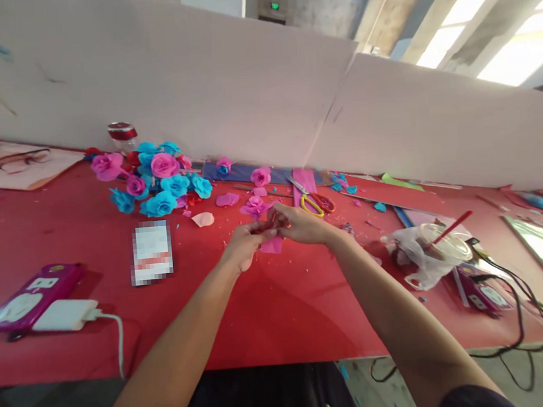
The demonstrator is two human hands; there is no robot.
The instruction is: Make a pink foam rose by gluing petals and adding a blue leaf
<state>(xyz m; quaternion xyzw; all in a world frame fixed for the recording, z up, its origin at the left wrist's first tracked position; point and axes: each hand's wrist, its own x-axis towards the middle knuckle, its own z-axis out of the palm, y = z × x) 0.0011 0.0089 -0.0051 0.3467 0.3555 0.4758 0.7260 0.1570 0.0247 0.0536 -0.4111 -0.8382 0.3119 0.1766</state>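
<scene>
Where the hands (244, 244) (300, 223) meet, pink paper (272, 245) shows.

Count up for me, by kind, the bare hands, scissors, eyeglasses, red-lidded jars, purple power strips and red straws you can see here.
Bare hands: 2 (left hand, right hand)
Scissors: 1 pair
Eyeglasses: 1 pair
Red-lidded jar: 1
Purple power strips: 2
Red straw: 1
Total: 8

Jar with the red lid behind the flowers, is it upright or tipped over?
Upright: the jar's red lid is uppermost, roughly level, with its clear body below.
</scene>
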